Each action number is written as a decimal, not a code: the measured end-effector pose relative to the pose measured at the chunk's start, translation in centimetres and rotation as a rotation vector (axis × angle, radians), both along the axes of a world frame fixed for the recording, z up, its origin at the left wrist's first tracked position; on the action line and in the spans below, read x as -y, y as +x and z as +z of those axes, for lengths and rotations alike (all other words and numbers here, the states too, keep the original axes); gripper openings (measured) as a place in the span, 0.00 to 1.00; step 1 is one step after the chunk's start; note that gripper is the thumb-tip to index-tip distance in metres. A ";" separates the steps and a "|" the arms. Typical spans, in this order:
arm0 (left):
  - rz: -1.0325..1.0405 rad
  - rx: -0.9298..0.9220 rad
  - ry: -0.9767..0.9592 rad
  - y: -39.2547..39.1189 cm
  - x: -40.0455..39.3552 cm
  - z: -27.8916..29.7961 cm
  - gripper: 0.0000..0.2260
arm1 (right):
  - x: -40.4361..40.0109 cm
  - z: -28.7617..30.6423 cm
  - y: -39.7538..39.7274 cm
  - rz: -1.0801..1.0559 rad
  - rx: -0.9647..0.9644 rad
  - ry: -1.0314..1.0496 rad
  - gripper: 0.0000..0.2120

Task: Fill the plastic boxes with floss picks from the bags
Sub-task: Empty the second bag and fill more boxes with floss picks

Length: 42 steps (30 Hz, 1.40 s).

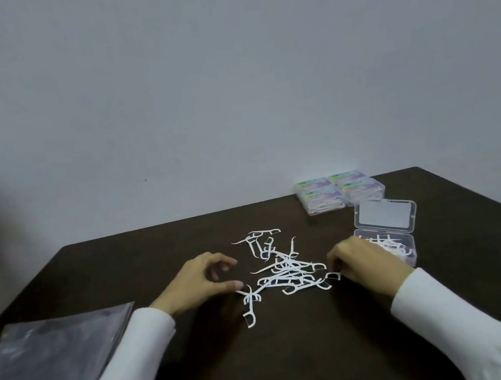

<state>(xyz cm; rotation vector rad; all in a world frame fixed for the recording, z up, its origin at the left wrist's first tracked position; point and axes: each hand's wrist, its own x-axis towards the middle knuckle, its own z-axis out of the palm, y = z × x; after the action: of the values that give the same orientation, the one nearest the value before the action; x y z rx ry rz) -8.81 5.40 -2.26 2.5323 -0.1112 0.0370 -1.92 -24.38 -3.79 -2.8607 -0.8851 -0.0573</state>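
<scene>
— While the right hand is hovering at the right edge of the scattered floss picks, what are its fingers doing?

— They are curling down and pinching one floss pick by its head, just off the near-right end of the pile. The back of that hand is covering the left part of the open plastic box, so only the right part of its contents is showing.

— And the left hand?

— Its thumb and fingers are bending toward each other in a loose curve with a gap between them, holding nothing. The thumb tip is sitting just beside the picks at the near-left of the pile.

— Where is the box lying?

— To the right of the pile, with white picks already lying in it and its clear lid tilting back on the far side. Beyond it, near the far edge of the dark table, four closed boxes are sitting together in a block, labels up, picks showing through their sides.

— Anything else around?

— A stack of grey plastic bags is lying flat at the near left, its right part hidden under the left white sleeve. The right sleeve is crossing the near-right corner. A plain pale wall is filling the background.
</scene>
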 end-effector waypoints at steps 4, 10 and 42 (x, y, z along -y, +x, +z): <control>0.004 -0.117 0.116 -1.1 0.0 -1.8 0.51 | -2.9 -0.9 0.8 -0.018 0.018 0.137 0.08; 0.061 0.046 0.019 0.2 0.8 -3.0 0.24 | -5.9 -1.0 2.8 -0.090 -0.011 0.295 0.07; -0.017 0.017 0.061 2.9 4.8 -3.7 0.25 | -4.6 1.1 1.6 0.306 -0.296 0.026 0.31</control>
<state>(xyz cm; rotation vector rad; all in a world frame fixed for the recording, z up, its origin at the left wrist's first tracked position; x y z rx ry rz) -5.89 0.61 -6.00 2.5920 -0.1432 0.0495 -0.29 -19.81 -2.73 -2.5810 -1.2250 0.3733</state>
